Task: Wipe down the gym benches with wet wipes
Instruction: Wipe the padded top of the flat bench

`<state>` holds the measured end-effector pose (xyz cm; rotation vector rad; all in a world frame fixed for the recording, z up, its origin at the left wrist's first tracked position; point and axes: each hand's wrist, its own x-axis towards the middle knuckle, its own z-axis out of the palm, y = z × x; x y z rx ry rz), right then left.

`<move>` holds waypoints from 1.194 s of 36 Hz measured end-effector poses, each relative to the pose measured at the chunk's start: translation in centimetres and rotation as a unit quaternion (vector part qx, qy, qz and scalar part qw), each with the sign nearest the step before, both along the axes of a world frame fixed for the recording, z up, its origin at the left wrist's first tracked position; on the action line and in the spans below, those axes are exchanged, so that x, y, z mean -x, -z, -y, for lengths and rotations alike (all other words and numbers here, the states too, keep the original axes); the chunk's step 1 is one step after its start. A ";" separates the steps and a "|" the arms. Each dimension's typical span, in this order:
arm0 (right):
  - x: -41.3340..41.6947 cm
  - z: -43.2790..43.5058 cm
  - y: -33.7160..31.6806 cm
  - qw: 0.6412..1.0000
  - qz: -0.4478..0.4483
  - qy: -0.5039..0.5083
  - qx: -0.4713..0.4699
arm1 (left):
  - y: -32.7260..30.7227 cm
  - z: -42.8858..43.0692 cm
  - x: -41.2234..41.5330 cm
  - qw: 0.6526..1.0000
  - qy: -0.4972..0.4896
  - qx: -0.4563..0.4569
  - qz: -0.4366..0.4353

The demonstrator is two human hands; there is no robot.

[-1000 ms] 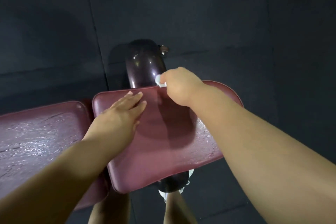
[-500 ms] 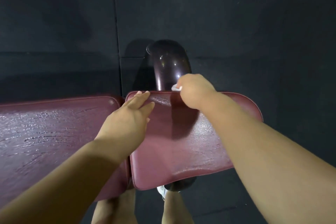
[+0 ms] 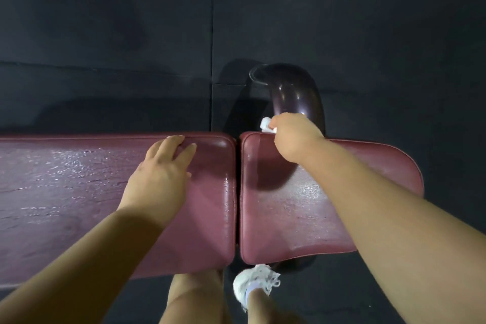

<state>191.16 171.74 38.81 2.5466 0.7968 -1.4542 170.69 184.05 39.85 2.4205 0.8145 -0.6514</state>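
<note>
The right hand [image 3: 295,137] curls round a small white wet wipe [image 3: 266,124], pinching it against the far edge of the short maroon seat pad [image 3: 294,208], right of centre in the frame. The left hand [image 3: 160,171] lies flat with fingers spread on the long maroon bench pad [image 3: 65,192] just left of the gap. A dark glossy roller [image 3: 297,95] sits behind the seat pad, and a white shoe [image 3: 252,284] shows on the black floor [image 3: 105,34] below.

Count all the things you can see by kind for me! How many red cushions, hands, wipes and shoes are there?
Red bench pads: 2, the long pad and the seat pad
Hands: 2, the left hand and the right hand
White wipes: 1, the wet wipe
White shoes: 1, the shoe
Dark roller pads: 1, the roller pad
Total: 7
</note>
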 end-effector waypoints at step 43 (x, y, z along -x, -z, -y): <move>12.2 -14.2 1.1 0.996 0.043 -0.020 -0.070 | 2.0 -12.0 12.1 0.997 0.018 0.006 0.077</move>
